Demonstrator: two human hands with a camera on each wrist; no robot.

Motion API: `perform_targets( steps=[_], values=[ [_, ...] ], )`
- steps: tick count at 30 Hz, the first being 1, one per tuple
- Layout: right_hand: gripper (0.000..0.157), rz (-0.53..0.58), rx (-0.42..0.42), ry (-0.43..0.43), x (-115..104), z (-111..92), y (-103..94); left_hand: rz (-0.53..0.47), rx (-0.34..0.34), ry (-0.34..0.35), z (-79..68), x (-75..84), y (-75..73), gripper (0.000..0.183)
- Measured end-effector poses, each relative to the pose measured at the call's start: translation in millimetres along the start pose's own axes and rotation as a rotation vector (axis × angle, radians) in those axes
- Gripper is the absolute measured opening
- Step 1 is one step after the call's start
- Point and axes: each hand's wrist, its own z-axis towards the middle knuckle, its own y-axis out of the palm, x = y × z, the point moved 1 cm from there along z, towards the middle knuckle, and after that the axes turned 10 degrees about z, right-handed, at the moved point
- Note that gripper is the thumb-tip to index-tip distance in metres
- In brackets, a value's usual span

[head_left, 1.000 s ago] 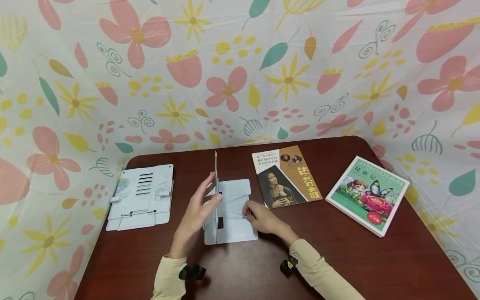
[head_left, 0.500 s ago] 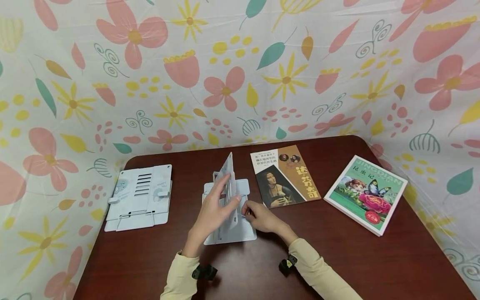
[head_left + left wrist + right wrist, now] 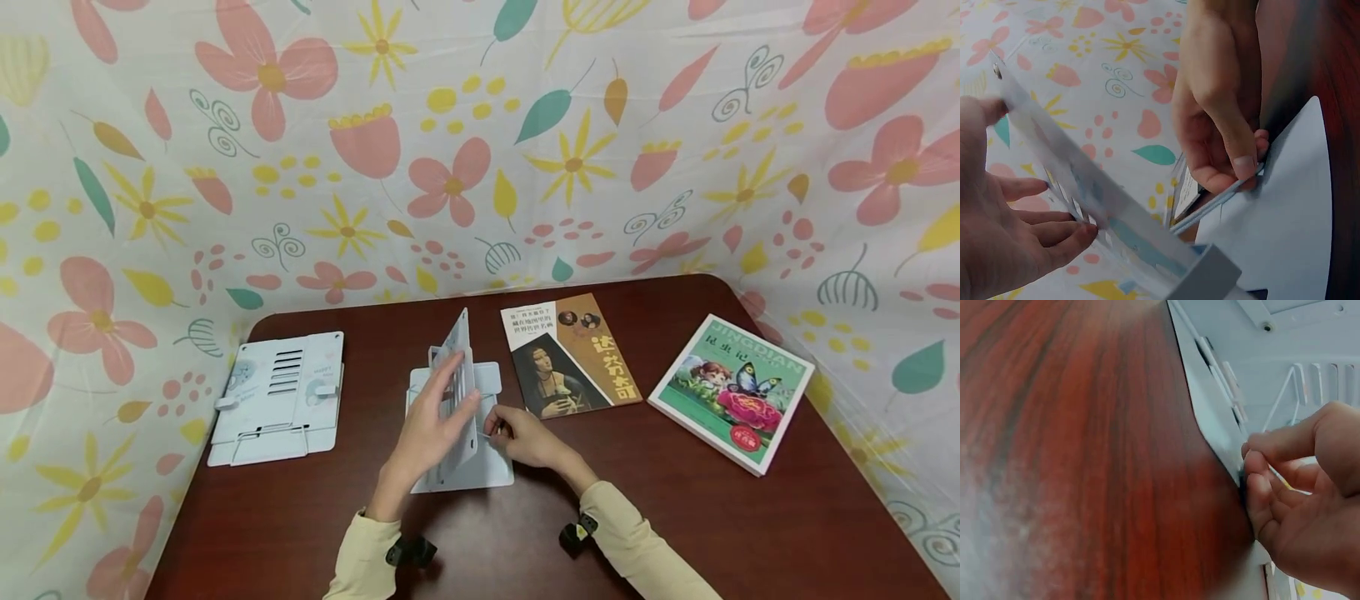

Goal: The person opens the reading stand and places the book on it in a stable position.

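Observation:
A pale metal book stand stands partly unfolded on the table in the head view. Its slotted panel tilts up from the flat base plate. My left hand rests on the panel's left side; in the left wrist view the fingertips touch near the slots, with the thumb at the panel's edge. Over the base's right edge, my right hand pinches the thin wire prop between thumb and fingers. In the right wrist view, those pinching fingers hide the wire's end.
Another book stand lies folded at the left. A thin book with a painted portrait lies behind my right hand, and a thicker green-covered book lies farther right. A floral cloth hangs behind the dark red table.
The panel has swung from upright to leaning right, my left hand moving right with it. It barely moves in the last half second. My right hand stays by the base's right edge.

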Motion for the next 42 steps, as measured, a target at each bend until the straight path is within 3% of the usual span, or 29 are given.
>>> perform_targets(
  steps=[4,12,19,24,32,42],
  values=[
    [0.016,0.054,0.009,-0.031,-10.5,-5.6,-1.0,-0.013,0.025,-0.025,5.8,-14.1,-4.1,0.045],
    [0.03,0.089,-0.065,-0.148,-57.2,-18.2,12.1,-0.007,0.02,-0.136,41.1,-51.1,-8.2,0.044],
    [0.03,0.089,-0.003,-0.159,-72.4,-20.9,28.3,0.009,-0.044,-0.14,65.0,-59.1,0.6,0.051],
    [0.026,0.08,0.031,-0.157,-71.7,-21.1,28.3,0.006,-0.089,-0.153,67.1,-59.9,-1.9,0.051],
    [0.029,0.081,0.014,-0.157,-71.4,-20.0,26.2,0.016,-0.155,-0.138,68.7,-62.4,-11.5,0.051],
    [0.025,0.052,0.028,-0.169,-69.8,-20.5,20.9,0.004,-0.169,-0.169,66.2,-67.1,-23.4,0.052]
  ],
)
